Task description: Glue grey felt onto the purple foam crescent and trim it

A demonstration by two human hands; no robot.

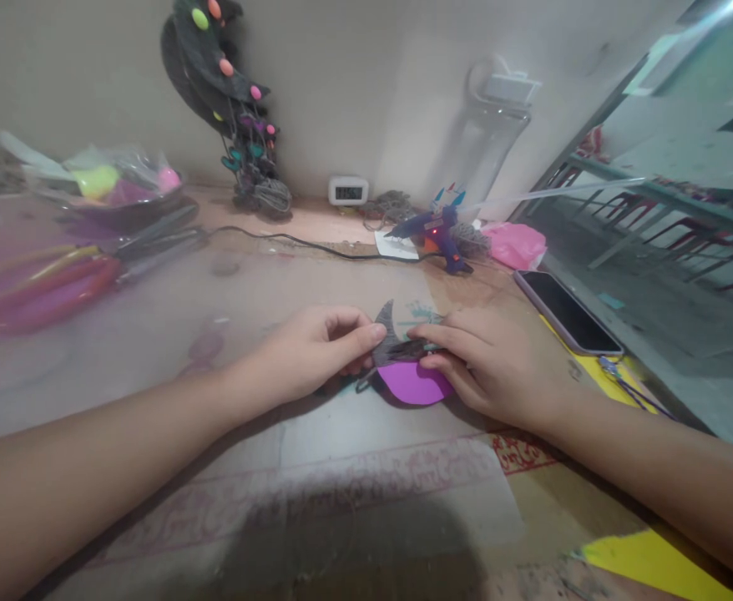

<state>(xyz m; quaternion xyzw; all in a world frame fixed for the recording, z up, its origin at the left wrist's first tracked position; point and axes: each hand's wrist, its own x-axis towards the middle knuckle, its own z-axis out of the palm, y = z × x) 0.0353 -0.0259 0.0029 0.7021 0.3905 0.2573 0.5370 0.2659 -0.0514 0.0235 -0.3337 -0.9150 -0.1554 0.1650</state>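
Between my two hands is a small dark grey crescent (386,324) that looks wrapped in yarn, its pointed tip facing up. Thumb and fingers of my left hand (322,346) pinch its left side. Across from it, the fingers of my right hand (476,355) are closed on the crescent's right part, which they largely cover. A purple rounded piece, perhaps paper or felt, (417,384) shows just below the crescent; whether it is attached I cannot tell. A short grey strand end (364,384) pokes out under my left fingers.
Behind my hands, a blue glue gun (435,229) with a lit red dot stands on its cord side. A phone (567,310) lies right. Scissors (84,275) and a bowl of bagged items (103,184) are left. A grey crescent decoration (216,75) hangs near a small clock (348,191).
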